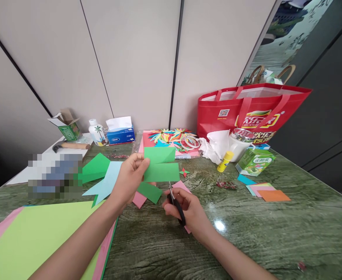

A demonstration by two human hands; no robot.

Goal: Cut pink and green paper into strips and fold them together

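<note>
Green paper (165, 173) in 2 flaps (159, 154), perhaps joined at the hidden left edge, is pinched by the left hand (131, 173) above the table (246, 233); black-handled scissors (180, 214) are held by the right hand (190, 206) just below. By a loosened pinch, the flaps could be skewed and miscut.

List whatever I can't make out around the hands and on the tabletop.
Head view, green paper: part of its left edge, behind the left hand.
Head view, scissors: part of the handles, covered by the right hand.
Head view, large paper stack: its near left part, cut off by the picture's edges.
Head view, patch at far left: contents hidden by pixelation.
Head view, small red item: too small and blurred to name.
</note>
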